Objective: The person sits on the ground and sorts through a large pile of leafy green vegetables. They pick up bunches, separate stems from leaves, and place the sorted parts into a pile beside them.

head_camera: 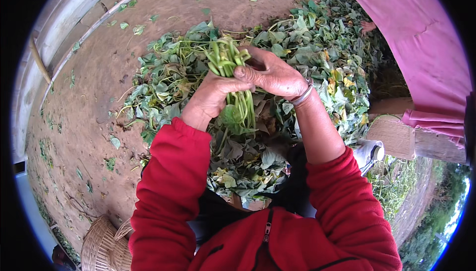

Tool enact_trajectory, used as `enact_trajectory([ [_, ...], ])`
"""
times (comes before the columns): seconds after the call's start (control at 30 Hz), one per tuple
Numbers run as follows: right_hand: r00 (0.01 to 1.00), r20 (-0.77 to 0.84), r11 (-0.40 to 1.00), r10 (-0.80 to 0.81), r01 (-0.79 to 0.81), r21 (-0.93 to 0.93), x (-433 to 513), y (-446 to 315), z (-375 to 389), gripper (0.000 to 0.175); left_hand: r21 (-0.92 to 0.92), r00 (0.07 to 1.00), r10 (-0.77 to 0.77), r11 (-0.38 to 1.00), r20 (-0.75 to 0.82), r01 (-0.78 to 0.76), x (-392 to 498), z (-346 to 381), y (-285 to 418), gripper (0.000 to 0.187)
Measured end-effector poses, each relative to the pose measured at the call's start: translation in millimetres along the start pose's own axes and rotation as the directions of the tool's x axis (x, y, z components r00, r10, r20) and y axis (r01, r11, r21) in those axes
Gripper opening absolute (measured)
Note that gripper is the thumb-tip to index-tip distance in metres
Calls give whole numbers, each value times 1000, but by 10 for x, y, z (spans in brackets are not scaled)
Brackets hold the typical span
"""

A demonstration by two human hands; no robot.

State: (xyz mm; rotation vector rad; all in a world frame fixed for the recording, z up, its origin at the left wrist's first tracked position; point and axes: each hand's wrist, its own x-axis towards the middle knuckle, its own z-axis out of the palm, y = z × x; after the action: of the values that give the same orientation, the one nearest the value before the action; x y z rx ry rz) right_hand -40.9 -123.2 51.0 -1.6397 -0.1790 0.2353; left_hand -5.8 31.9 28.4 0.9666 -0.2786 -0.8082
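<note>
A bundle of green leaf stems (241, 103) is held up in front of me, its cut or folded ends pointing away and its lower stems hanging towards my lap. My left hand (214, 94) wraps around the bundle from the left, thumb across it. From the right, my right hand (273, 72) grips the same stems near their upper end, its thumb pressed against them. Below and around both hands spreads a heap of leafy vines (319, 40), mostly green with some yellowed leaves. The heap also lies between my legs.
A woven wicker basket (100, 245) stands at the lower left on the dirt floor (93, 122). Pink cloth (420, 36) hangs at the right, above a wooden beam (390, 135). Another person's hand (367, 26) shows beside the cloth. A pole (111, 12) lies along the wall.
</note>
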Motion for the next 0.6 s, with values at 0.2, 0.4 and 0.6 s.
enact_trajectory([
  [0.2,977,-203,993,64,-83,-87,-139,-71,10,27,-106,937,148,976,-316,-190,65,-127,199,18],
  [0.4,961,-275,985,-5,-43,-168,-68,163,334,19,53,871,354,932,-341,-358,129,-137,131,20],
  [0.6,952,-305,976,-32,-35,-213,-59,173,347,10,166,823,428,904,-374,-394,160,-129,74,21],
])
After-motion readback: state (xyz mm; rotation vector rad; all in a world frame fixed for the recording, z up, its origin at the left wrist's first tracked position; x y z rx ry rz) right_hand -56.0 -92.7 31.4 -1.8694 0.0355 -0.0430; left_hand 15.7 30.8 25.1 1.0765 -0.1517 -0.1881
